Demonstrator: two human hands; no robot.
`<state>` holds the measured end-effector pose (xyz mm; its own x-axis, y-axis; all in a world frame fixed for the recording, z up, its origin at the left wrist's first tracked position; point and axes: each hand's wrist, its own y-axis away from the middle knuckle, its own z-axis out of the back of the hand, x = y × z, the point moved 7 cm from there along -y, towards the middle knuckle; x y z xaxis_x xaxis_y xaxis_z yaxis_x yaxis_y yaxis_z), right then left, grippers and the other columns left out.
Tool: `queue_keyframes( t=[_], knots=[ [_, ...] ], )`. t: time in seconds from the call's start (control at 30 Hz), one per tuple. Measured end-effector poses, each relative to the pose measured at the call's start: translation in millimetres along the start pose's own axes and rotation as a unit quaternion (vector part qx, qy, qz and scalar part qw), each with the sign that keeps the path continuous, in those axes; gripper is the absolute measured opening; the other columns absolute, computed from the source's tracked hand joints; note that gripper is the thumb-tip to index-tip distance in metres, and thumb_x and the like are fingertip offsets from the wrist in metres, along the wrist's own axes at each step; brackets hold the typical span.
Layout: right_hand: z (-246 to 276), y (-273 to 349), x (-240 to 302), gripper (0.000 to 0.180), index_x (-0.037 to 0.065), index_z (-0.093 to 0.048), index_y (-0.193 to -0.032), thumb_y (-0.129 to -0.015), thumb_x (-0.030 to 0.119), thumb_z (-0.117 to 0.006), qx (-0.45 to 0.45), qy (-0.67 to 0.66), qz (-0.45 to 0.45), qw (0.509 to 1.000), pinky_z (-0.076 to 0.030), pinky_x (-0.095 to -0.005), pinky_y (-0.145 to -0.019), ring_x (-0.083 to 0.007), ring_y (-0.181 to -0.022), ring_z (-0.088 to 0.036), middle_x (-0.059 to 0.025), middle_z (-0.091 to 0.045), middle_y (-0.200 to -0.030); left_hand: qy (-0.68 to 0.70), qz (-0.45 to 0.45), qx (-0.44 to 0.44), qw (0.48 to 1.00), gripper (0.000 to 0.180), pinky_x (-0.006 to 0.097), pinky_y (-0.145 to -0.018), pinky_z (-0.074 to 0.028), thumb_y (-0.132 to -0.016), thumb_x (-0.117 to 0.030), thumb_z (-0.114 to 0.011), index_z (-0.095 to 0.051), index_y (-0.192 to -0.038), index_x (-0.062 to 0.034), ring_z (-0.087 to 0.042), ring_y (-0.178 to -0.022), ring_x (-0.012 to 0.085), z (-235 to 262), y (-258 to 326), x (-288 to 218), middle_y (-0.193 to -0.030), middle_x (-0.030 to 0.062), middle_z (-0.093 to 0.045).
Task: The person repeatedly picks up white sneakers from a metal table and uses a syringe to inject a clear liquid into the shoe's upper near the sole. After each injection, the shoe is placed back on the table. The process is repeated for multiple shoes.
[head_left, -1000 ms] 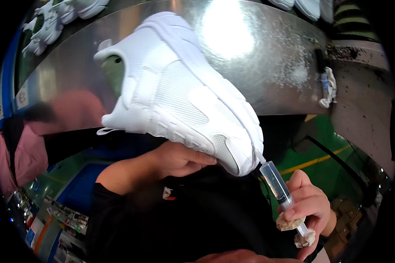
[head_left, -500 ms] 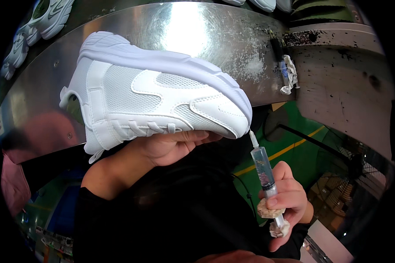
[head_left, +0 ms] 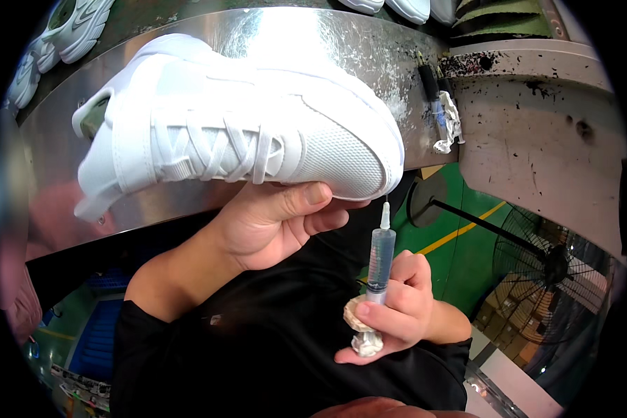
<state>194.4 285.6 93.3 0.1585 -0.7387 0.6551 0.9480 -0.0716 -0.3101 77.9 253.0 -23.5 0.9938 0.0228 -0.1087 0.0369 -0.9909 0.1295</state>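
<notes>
A white sneaker [head_left: 216, 132] with crossed laces and a mesh toe is held over the metal bench, its toe pointing right. My left hand [head_left: 275, 223] is closed on it from below, thumb resting along the near side by the mesh toe. In my right hand [head_left: 397, 306] is a clear syringe [head_left: 381, 258] with liquid inside, gripped around the barrel's lower end. Its needle points up to the sole edge at the toe; whether the tip touches cannot be made out. Crumpled, tape-like wrapping covers the syringe's flange and plunger end.
The shiny metal bench [head_left: 56, 167] curves behind the shoe. Pen-like tools with white wrapping [head_left: 449, 124] lie near its right end, beside a paint-spotted panel [head_left: 536, 139]. More white shoes [head_left: 76, 31] stand at the far left and top. A black fan [head_left: 554, 265] stands lower right.
The sneaker has rolled so its laces and upper now face me, where its side showed before. My right hand and the syringe have moved left, and the syringe is more upright.
</notes>
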Motion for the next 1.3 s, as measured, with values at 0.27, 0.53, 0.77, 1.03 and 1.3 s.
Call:
queue_keyframes(
  t=[0.27,0.53,0.77,1.03,1.3],
  knots=[
    [-8.5,2.9,-0.1,0.048,0.012,-0.061,-0.100,-0.065,0.041,-0.076,-0.019,0.075,0.032,0.997,-0.028,-0.0285,-0.052,-0.0163,-0.059,-0.033,0.0020,-0.048,-0.070,0.027,-0.008,-0.028,0.999,0.029,0.030,-0.082,-0.055,-0.087,-0.009,-0.062,-0.057,-0.115,-0.0032,-0.061,-0.102,0.0202,-8.1,2.1,-3.3,-0.111,0.0093,-0.062],
    [6.3,25.2,-60.8,0.077,0.005,-0.046,-0.113,-0.062,0.054,-0.077,-0.038,0.038,-0.081,0.995,-0.033,-0.0344,-0.070,-0.0211,-0.072,-0.040,-0.0053,-0.051,-0.085,-0.013,0.060,-0.044,0.997,0.038,0.035,-0.089,-0.050,-0.085,0.002,-0.060,-0.052,-0.122,-0.0042,-0.059,-0.105,0.0206,41.2,45.5,23.4,-0.114,0.0097,-0.060],
    [-0.9,41.1,-128.7,0.102,-0.002,-0.035,-0.132,-0.062,0.060,-0.076,-0.131,-0.167,-0.346,0.914,-0.040,-0.0307,-0.090,-0.0170,-0.103,-0.048,-0.0082,-0.045,-0.116,-0.081,0.141,-0.037,0.986,0.043,0.033,-0.102,-0.038,-0.086,-0.003,-0.060,-0.048,-0.128,-0.0017,-0.051,-0.116,0.0211,56.1,66.2,35.1,-0.125,0.0111,-0.054],
    [2.4,25.5,-96.6,0.092,-0.001,-0.045,-0.122,-0.064,0.065,-0.071,-0.123,-0.208,-0.307,0.920,-0.042,-0.0334,-0.078,-0.0198,-0.083,-0.052,-0.0103,-0.052,-0.093,-0.018,0.094,0.013,0.995,0.045,0.031,-0.101,-0.039,-0.087,-0.007,-0.061,-0.047,-0.129,-0.0025,-0.049,-0.118,0.0199,59.4,65.6,29.2,-0.128,0.0103,-0.052],
    [-24.8,-73.2,-57.4,0.078,0.005,-0.050,-0.111,-0.068,0.069,-0.065,-0.044,-0.541,-0.110,0.833,-0.035,-0.0350,-0.074,-0.0235,-0.087,-0.045,-0.0152,-0.063,-0.086,0.124,0.074,-0.060,0.988,0.045,0.030,-0.100,-0.040,-0.087,-0.009,-0.061,-0.047,-0.129,-0.0026,-0.049,-0.118,0.0197,103.8,91.8,21.8,-0.127,0.0103,-0.052]
  ],
)
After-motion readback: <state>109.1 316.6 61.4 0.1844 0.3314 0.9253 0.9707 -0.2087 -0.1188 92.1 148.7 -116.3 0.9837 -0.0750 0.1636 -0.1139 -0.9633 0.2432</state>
